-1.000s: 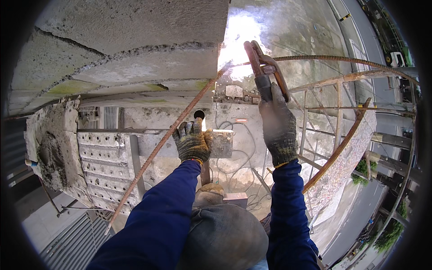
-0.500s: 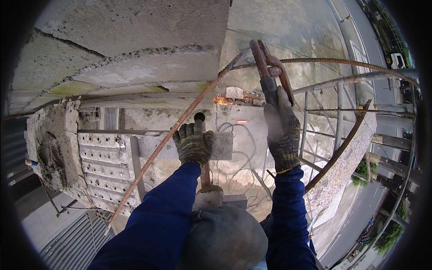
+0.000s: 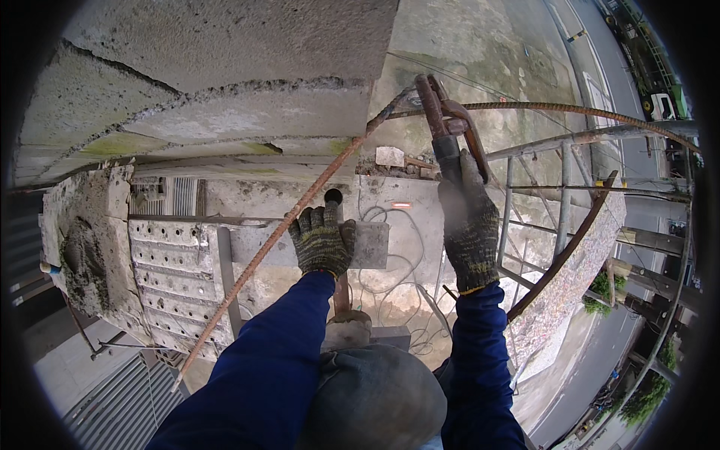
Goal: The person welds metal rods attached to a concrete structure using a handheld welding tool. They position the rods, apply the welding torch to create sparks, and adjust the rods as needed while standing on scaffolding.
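Background is a rough concrete block wall (image 3: 225,45) taking up the upper left, with its vertical-looking edge ending near the top middle. Right of that edge it's all open: a stained concrete floor (image 3: 480,37), then a road (image 3: 585,367) over at the far right. So there's decent clear room above the right hand, but off to its right a pipe frame (image 3: 565,195) crowds things, plus a curved strip of wood (image 3: 575,241) close to the right sleeve (image 3: 480,337).

The right hand (image 3: 471,232), gloved, is wrapped firmly round a rusty tong-style electrode holder (image 3: 435,116), which is up past the wall's edge, its tip just beside the top end of a diagonal rusty rod (image 3: 255,270). Can't tell if they touch. The left hand (image 3: 324,238), also gloved, lies over a grey slab (image 3: 371,247), fingers stretched forward and thumb held apart; can't tell whether it's gripping anything underneath. The diagonal rod passes just left of those fingers.

Count-wise: two gloves, one holder, two long rods (the other ribbed rod (image 3: 570,108) arcs off to the right), one curved wood strip, and one white-and-green vehicle (image 3: 662,106). Cables (image 3: 421,240) loop around between the hands, too tangled to count.
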### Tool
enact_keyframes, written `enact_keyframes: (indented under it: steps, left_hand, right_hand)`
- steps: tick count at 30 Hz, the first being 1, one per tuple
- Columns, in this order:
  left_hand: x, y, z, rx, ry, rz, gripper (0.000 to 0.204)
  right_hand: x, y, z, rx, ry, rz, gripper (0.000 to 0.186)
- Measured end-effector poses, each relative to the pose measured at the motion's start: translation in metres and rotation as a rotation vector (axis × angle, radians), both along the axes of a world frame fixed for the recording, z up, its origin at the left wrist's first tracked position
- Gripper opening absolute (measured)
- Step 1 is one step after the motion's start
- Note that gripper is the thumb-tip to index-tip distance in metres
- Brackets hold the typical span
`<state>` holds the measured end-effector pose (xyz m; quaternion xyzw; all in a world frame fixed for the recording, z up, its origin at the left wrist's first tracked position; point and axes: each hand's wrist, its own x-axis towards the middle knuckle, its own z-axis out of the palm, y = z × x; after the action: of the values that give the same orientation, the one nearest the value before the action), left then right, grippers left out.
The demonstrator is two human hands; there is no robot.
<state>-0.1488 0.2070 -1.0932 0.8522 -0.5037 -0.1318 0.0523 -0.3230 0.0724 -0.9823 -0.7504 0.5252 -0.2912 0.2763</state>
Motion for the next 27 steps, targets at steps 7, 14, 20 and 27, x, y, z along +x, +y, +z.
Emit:
enact_keyframes:
  steps: [7,14,20,27]
  left_hand:
    - [-0.001,0.001,-0.002,-0.001,-0.018,-0.005,0.057]
    - [0.0,0.001,-0.003,-0.034,-0.014,-0.003,0.057]
    - [0.0,0.0,0.001,-0.011,-0.012,-0.006,0.056]
    - [-0.002,-0.001,-0.001,-0.02,0.001,-0.005,0.055]
  right_hand:
    - [0.0,0.0,0.001,0.05,0.077,-0.008,0.046]
    - [-0.006,-0.006,-0.018,-0.119,0.111,0.054,0.046]
    - [-0.005,-0.005,-0.013,-0.073,0.086,0.042,0.046]
    - [-0.005,-0.008,-0.019,-0.106,0.117,0.038,0.048]
